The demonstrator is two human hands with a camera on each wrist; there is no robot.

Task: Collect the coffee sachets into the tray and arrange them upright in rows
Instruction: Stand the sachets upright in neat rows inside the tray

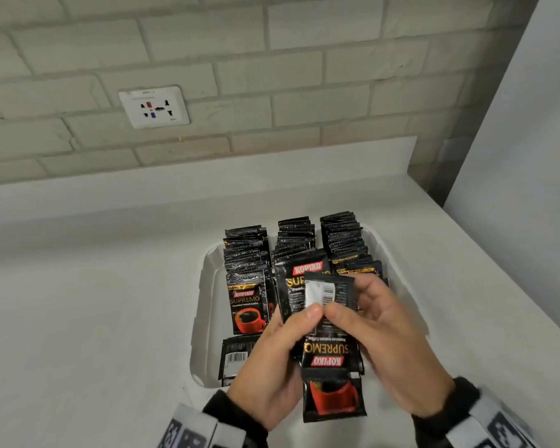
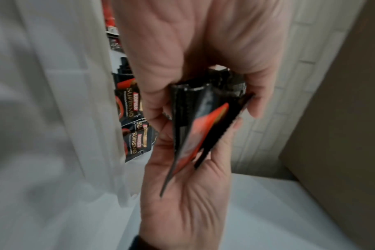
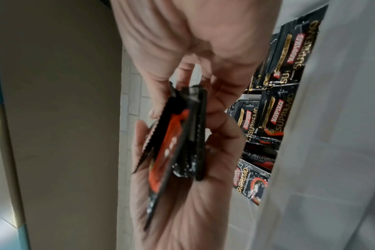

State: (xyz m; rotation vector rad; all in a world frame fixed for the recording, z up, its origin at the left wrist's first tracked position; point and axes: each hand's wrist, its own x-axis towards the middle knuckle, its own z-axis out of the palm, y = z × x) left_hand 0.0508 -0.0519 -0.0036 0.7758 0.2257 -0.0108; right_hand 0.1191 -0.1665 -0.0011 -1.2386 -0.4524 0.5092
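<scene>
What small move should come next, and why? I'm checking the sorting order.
Probably square the held sachets between the left hand and right hand, all facing one way: one shows its barcode, another is upside down. The tray rows stand upright.

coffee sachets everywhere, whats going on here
A person is sorting black coffee sachets into a white tray on a white counter. Three rows of sachets already stand upright in the tray. Both hands hold a small bunch of sachets above the tray's near end: the left hand grips it from the left, the right hand from the right, thumbs meeting on top. One loose sachet lies flat, barcode side up, in the tray's near left corner.
</scene>
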